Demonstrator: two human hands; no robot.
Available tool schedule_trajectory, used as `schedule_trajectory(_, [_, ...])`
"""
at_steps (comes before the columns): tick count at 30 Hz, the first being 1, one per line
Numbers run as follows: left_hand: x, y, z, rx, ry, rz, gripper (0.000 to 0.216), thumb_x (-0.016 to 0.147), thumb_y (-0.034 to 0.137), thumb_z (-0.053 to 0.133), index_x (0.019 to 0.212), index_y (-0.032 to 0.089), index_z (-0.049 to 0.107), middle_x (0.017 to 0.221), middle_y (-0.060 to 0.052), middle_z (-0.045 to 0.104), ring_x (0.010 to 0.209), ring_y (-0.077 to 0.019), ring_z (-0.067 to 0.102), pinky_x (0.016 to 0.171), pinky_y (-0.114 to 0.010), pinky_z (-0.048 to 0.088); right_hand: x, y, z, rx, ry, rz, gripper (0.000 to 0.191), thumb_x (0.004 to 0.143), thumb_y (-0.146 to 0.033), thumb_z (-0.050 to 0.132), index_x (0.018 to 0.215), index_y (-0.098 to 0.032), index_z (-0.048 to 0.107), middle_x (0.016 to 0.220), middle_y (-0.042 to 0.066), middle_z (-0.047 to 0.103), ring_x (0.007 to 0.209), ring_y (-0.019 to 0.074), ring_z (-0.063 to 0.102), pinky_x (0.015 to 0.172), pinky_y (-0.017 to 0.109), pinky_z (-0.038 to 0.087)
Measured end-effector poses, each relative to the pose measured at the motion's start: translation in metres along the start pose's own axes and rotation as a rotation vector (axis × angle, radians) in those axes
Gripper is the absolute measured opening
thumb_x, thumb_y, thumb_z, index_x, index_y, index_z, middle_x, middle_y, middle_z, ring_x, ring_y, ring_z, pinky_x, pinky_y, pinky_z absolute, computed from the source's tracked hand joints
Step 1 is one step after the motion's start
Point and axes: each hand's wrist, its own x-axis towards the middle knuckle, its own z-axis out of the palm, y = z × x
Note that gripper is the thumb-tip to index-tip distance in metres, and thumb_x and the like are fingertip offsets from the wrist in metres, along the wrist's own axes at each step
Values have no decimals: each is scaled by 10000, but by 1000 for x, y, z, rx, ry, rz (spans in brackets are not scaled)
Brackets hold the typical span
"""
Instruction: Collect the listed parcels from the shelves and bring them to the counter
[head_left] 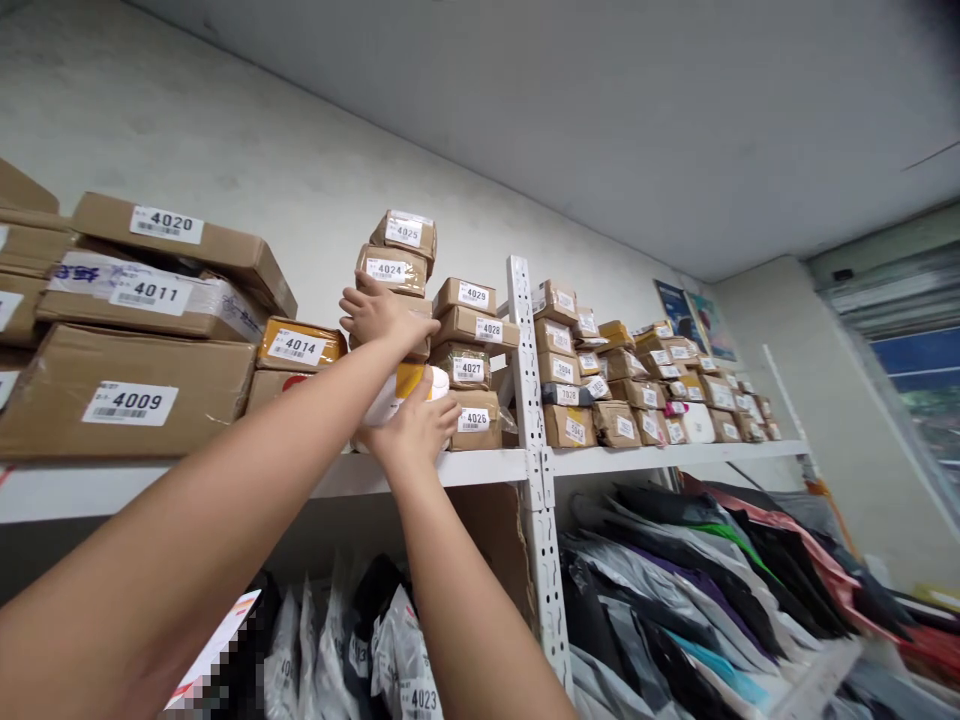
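1. Bare forearms fill the lower left and centre of the frame, both reaching up toward the white shelf (637, 458).
2. The right hand (414, 428) cups a white and yellow parcel (405, 388) from below at the shelf edge, fingers curled under it and grasping it.
3. The left hand (381, 316) lies flat, fingers spread and gripping nothing, against the stack of brown boxes (397, 262) labelled 4024 and 4025, just above the parcel.
4. As a judgement: the stack looks tall and slightly tilted, so the flat hand should press steadily while the parcel moves level, not twisted, to avoid dragging the neighbouring box 4026 (475, 420).
5. Left of the hands sit larger cartons, box 4014 (298, 345) and box 4009 (124, 390).
6. Further right, past the perforated upright (531, 390), smaller boxes run toward the upper right of the frame.
7. Below the shelf, plastic mailer bags (675, 590) lie packed together.
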Motion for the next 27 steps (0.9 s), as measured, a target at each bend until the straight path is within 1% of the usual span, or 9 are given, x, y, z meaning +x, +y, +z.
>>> schedule_trajectory(2, [2, -1, -2, -11, -9, -9, 1263, 313, 450, 845, 1341, 96, 202, 1256, -219, 385, 1170, -356, 373, 966, -449, 349, -3, 0, -11, 17, 21, -13, 1220, 366, -492, 777, 1388, -159, 203, 1247, 277, 343, 1136, 462, 379, 939, 547, 289])
schedule_trajectory(4, [2, -2, -4, -24, -21, -13, 1264, 318, 444, 841, 1346, 100, 190, 1260, -214, 382, 1171, -350, 372, 971, -448, 344, -3, 0, -22, 24, 22, -5, 1280, 377, -559, 752, 1411, -151, 117, 1258, 281, 319, 1156, 476, 351, 954, 562, 267])
schedule_trajectory(7, [0, -4, -6, -30, -42, -15, 1260, 324, 445, 836, 1348, 79, 199, 1274, -223, 377, 1172, -344, 372, 977, -443, 343, -1, 0, -31, 28, -46, 40, 1334, 394, -616, 720, 1423, -149, 10, 1234, 274, 343, 1152, 487, 368, 951, 565, 272])
schedule_trajectory(10, [-1, -3, -10, -29, -53, -27, 1275, 325, 454, 836, 1357, 63, 197, 1294, -235, 371, 1175, -341, 371, 971, -439, 352, -2, 0, -37, 71, -91, 46, 1285, 399, -573, 738, 1422, -192, 61, 1199, 245, 378, 1123, 478, 412, 925, 536, 320])
schedule_trajectory(14, [5, 2, -20, -36, -97, -70, 1310, 314, 472, 837, 1370, 62, 180, 1322, -237, 356, 1208, -343, 343, 989, -443, 336, -11, 4, -52, 98, 31, 33, 1173, 407, -494, 756, 1402, -255, 183, 1178, 190, 380, 1152, 462, 388, 949, 544, 316])
schedule_trajectory(19, [11, 4, -32, -53, -120, -34, 1326, 300, 434, 843, 1374, 49, 166, 1309, -238, 350, 1203, -345, 344, 994, -450, 330, -32, 19, -95, 248, 128, 17, 1131, 418, -400, 763, 1398, -277, 213, 1200, 146, 384, 1168, 373, 408, 980, 514, 350])
schedule_trajectory(23, [7, 1, -33, -84, -93, -23, 1302, 305, 417, 846, 1362, 67, 169, 1293, -236, 349, 1180, -361, 358, 966, -468, 351, -64, 43, -139, 471, 192, -11, 1089, 417, -367, 785, 1376, -281, 277, 1293, 134, 428, 1138, 354, 476, 939, 524, 414])
schedule_trajectory(25, [2, 1, -34, -96, -94, -29, 1273, 310, 418, 848, 1349, 84, 192, 1287, -231, 353, 1176, -362, 362, 959, -470, 357, -85, 58, -158, 621, 206, 56, 1090, 410, -360, 799, 1370, -296, 287, 1265, 130, 489, 1081, 356, 537, 883, 521, 455])
schedule_trajectory(27, [-4, 1, -36, -93, -94, -27, 1251, 323, 426, 846, 1343, 80, 210, 1284, -232, 356, 1179, -361, 360, 962, -469, 357, -106, 75, -175, 691, 236, 131, 1090, 428, -384, 787, 1379, -308, 260, 1242, 133, 517, 1048, 360, 566, 833, 508, 480])
